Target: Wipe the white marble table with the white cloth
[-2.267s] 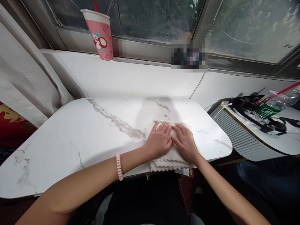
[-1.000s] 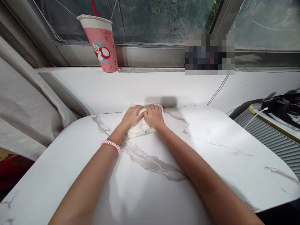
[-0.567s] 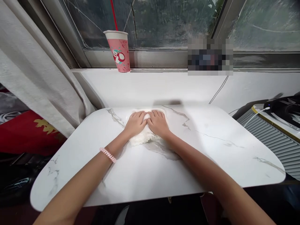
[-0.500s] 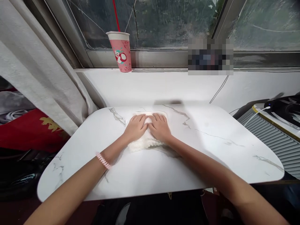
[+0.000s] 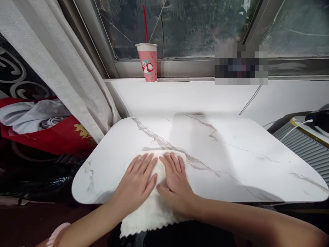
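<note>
Left hand (image 5: 137,181), right hand (image 5: 174,183): flat, fingers spread, pressing white cloth (image 5: 151,212) | cloth overhangs marble table (image 5: 231,164) near edge | wiping underway, far-right tabletop not reached.

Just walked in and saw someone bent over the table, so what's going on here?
A person presses both hands flat on a white cloth with a zigzag-cut edge at the near edge of the white marble-patterned table. The left hand and right hand lie side by side; the cloth's near part hangs over the edge. A pink paper cup with a red straw stands on the windowsill.
</note>
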The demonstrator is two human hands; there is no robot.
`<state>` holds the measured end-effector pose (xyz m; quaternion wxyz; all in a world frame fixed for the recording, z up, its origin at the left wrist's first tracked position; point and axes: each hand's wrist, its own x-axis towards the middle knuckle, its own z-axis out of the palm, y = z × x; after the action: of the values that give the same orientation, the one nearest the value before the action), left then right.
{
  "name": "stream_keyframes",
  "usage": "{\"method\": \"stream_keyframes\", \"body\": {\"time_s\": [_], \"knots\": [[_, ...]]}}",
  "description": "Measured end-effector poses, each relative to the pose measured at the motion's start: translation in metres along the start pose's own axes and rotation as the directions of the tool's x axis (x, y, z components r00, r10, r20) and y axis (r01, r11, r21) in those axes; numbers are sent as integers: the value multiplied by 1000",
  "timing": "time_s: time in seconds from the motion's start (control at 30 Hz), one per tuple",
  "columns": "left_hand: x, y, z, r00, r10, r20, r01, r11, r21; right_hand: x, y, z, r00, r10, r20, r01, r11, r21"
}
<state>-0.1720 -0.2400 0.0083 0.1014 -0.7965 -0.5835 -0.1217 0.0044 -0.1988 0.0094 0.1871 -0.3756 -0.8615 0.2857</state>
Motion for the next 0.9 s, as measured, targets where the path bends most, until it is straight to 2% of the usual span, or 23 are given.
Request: {"method": "stream_keyframes", "body": {"time_s": [0.13,0.27,0.33,0.4,0.53,0.67,0.8,0.9], "knots": [[13,-35,1,985,-153,83,154,988,-8,43,-8,12,999,42,-26,-42,999,-11],[60,-74,10,946,-249,209,283,947,-151,100,-6,19,988,141,-70,-145,988,-56],[86,-92,21,936,-298,188,332,924,-191,131,-1,18,979,183,-89,-191,976,-101],[110,-108,32,941,-311,130,332,923,-196,161,8,15,973,189,-131,-211,960,-182],[147,-135,51,941,-332,71,340,921,-188,210,30,6,985,65,-158,-124,907,-402],[171,-156,61,935,-353,29,351,913,-209,239,50,4,978,-87,-191,-22,861,-509],[186,-175,67,944,-330,7,322,917,-237,258,58,11,948,-87,-306,-83,861,-502],[191,-193,69,946,-325,9,317,916,-245,275,55,17,939,-89,-332,-88,871,-483]]}}
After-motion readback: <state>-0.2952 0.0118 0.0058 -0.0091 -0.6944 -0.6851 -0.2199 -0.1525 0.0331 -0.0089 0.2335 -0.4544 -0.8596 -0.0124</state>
